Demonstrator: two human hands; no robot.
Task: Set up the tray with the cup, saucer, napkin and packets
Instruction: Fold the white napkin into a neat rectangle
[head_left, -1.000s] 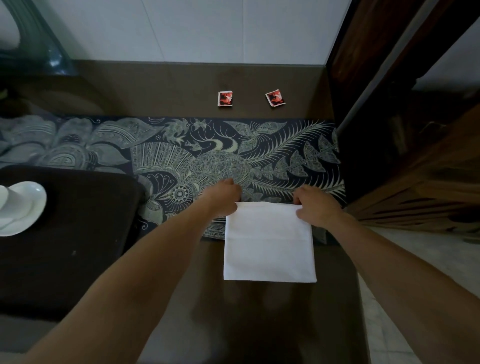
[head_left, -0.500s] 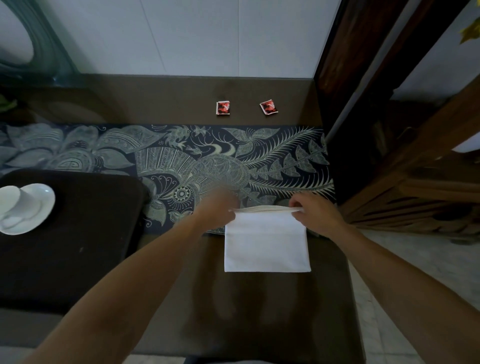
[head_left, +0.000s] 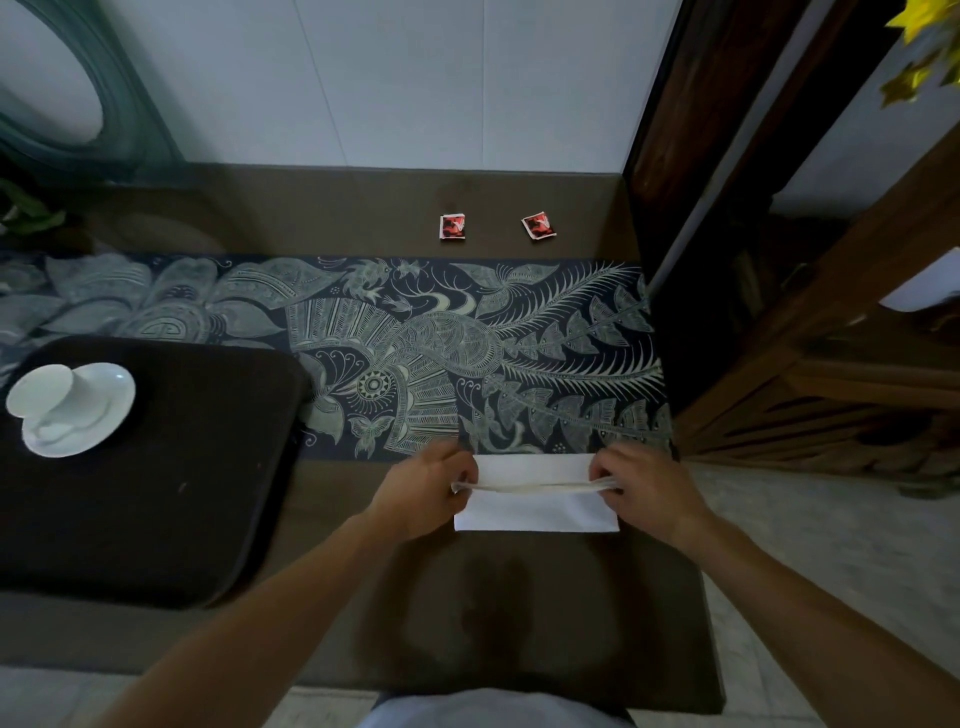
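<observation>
Here, a brown table (head_left: 545, 623) runs from the near edge to the white wall, with a dark patterned runner (head_left: 415, 338) lying across its middle. On the left, a dark tray (head_left: 171, 467) overlaps the runner's near edge. At the tray's far left corner a white saucer (head_left: 104, 415) carries a cup (head_left: 39, 397) tipped on its side. The white napkin (head_left: 535, 512) lies right of the tray, at the runner's near edge. The left hand (head_left: 426, 491) and right hand (head_left: 644, 493) each pinch one end of its raised fold. Two red packets (head_left: 452, 227) lie apart near the wall, nothing between them and the runner.
</observation>
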